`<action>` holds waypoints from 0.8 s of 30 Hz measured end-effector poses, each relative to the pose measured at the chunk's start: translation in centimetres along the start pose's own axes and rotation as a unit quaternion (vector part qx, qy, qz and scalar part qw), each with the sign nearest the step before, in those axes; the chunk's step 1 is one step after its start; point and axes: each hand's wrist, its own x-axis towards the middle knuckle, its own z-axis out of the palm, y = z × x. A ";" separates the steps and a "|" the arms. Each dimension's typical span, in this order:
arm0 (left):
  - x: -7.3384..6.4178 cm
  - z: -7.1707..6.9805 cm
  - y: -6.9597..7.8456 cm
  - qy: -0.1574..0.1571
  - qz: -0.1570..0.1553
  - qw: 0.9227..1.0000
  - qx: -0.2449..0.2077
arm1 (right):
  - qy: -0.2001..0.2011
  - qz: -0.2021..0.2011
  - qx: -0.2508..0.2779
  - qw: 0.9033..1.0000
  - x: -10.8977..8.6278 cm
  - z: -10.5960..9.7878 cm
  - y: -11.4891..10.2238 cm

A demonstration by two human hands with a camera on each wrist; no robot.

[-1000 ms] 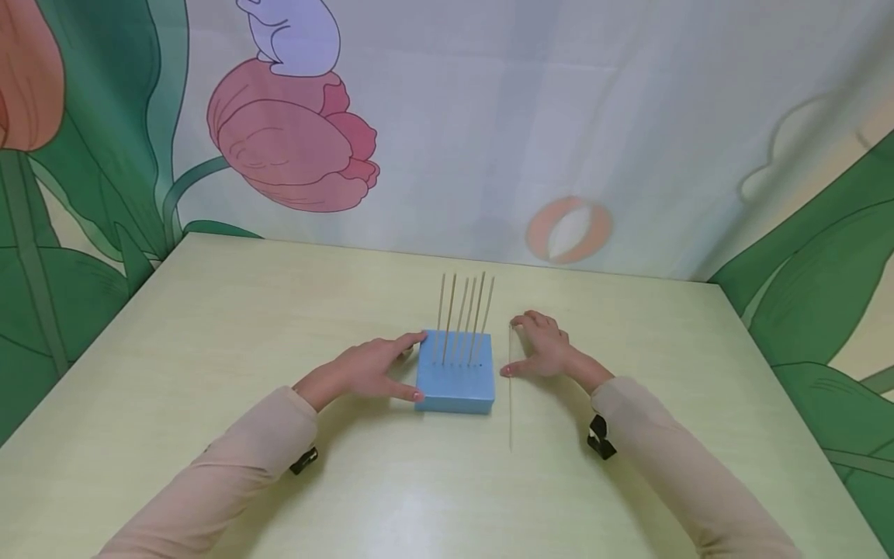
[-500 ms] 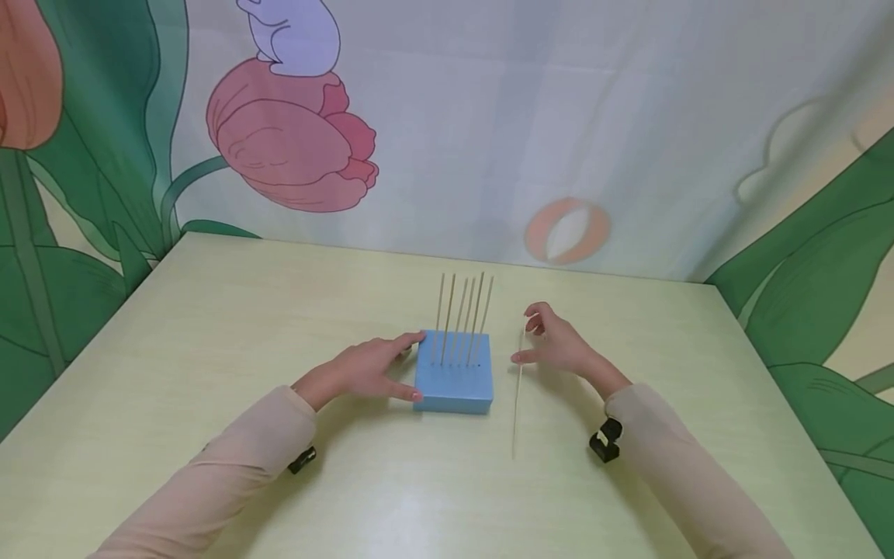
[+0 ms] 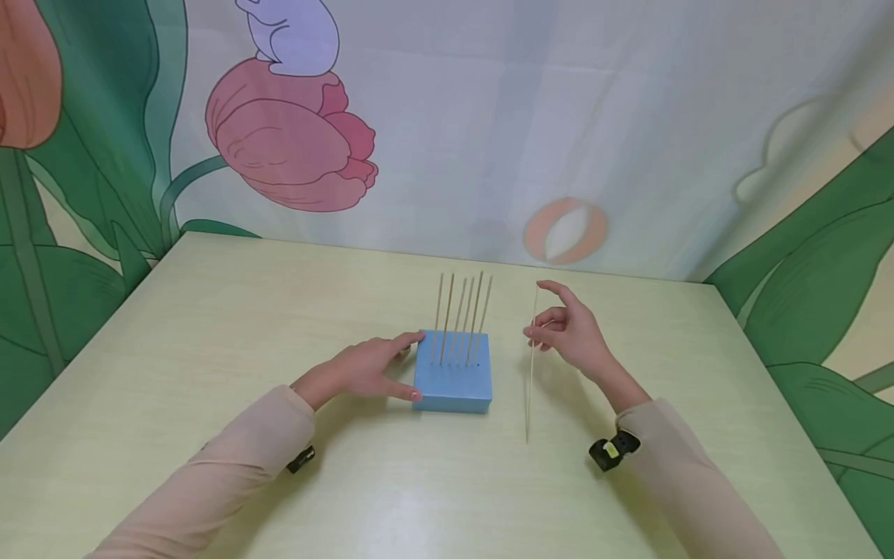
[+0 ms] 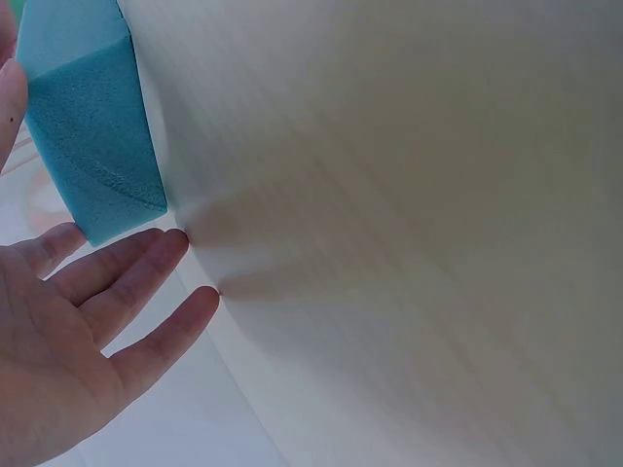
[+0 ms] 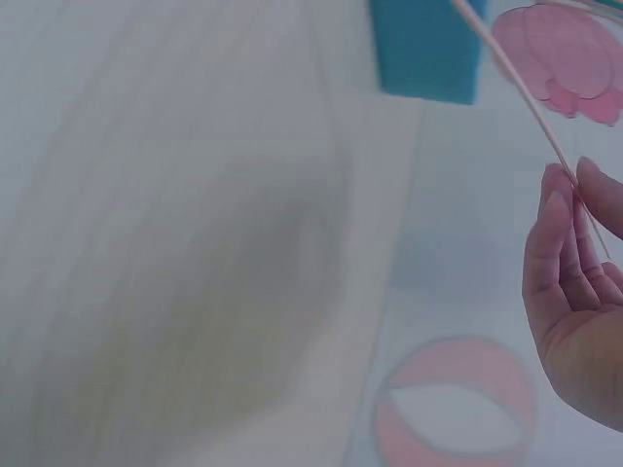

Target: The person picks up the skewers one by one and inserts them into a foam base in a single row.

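Observation:
A blue foam block [image 3: 452,388] lies on the table, with several thin wooden sticks [image 3: 448,318] standing upright in a row of holes in its top. My left hand [image 3: 363,369] rests at the block's left side, its thumb at the front corner and forefinger at the back one. In the left wrist view, the other fingers [image 4: 146,341] spread fairly straight below the blue block [image 4: 97,146]. To the right of the block, my right hand [image 3: 569,330] pinches a wooden stick [image 3: 531,380] between thumb and fingers, forefinger at its upper end. The stick's lower end points down toward the table.
The pale wooden table [image 3: 279,295] ends at a printed curtain [image 3: 447,140] along its back edge. A dark hole shows at the right end of the row in the block. Black wrist cameras [image 3: 613,450] sit under both sleeves.
My right hand has picked the stick up from the table, tilting it steeper, and moved slightly right and back. Its forefinger has extended to the stick's upper end. The left hand stays put.

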 end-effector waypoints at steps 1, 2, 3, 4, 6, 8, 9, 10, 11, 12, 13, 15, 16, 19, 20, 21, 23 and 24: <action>0.0 0.0 0.0 -0.001 -0.001 1.000 0.000 | 0.009 -0.011 0.003 1.000 -0.1 -0.1 -0.4; 0.0 0.0 0.0 -0.001 0.000 1.000 0.000 | 0.018 -0.021 0.006 1.000 -0.3 -0.2 -0.9; 0.0 0.0 0.0 -0.001 0.000 1.000 0.000 | 0.026 -0.030 0.010 0.999 -0.4 -0.3 -1.3; 0.0 0.0 0.0 -0.002 -0.001 1.000 -0.001 | 0.034 -0.039 0.013 0.999 -0.5 -0.4 -1.7; 0.0 0.0 0.0 -0.002 0.003 1.000 0.000 | 0.049 -0.057 0.018 0.997 -0.7 -0.6 -2.5; 0.1 0.0 -0.1 -0.002 0.004 1.000 0.002 | 0.062 -0.076 0.024 0.995 -0.9 -0.7 -3.3; 0.1 0.1 -0.1 -0.002 0.004 1.000 0.003 | 0.067 -0.087 0.025 0.994 -1.0 -0.8 -3.6; 0.1 0.1 -0.1 -0.002 0.004 1.000 0.003 | 0.071 -0.098 0.025 0.992 -1.1 -0.9 -4.0; 0.1 0.1 -0.1 -0.002 0.004 1.000 0.003 | 0.075 -0.109 0.026 0.991 -1.1 -0.9 -4.4; 0.1 0.1 -0.1 -0.002 0.004 1.000 0.003 | 0.078 -0.119 0.029 0.989 -1.2 -0.9 -4.8; 0.1 0.1 -0.1 -0.002 0.003 1.000 0.002 | 0.081 -0.129 0.030 0.988 -1.3 -0.9 -5.1; 0.1 0.1 -0.1 -0.002 0.002 1.000 0.000 | 0.083 -0.146 0.033 0.985 -1.4 -0.9 -5.8; 0.1 0.1 -0.1 -0.001 0.002 1.000 0.000 | 0.084 -0.156 0.033 0.984 -1.5 -0.9 -6.1; 0.2 0.1 -0.2 0.000 0.003 1.000 0.001 | 0.088 -0.185 0.032 0.978 -1.6 -0.7 -6.9; 0.2 0.1 -0.2 0.000 0.003 1.000 0.002 | 0.090 -0.195 0.032 0.976 -1.7 -0.6 -7.2; 0.2 0.1 -0.3 0.000 0.003 1.000 0.002 | 0.093 -0.205 0.032 0.974 -1.7 -0.5 -7.4; 0.2 0.1 -0.2 0.001 0.003 1.000 0.002 | 0.102 -0.223 0.032 0.969 -1.6 -0.2 -7.8; 0.2 0.1 -0.2 0.001 0.003 1.000 0.002 | 0.106 -0.229 0.031 0.967 -1.6 0.0 -7.9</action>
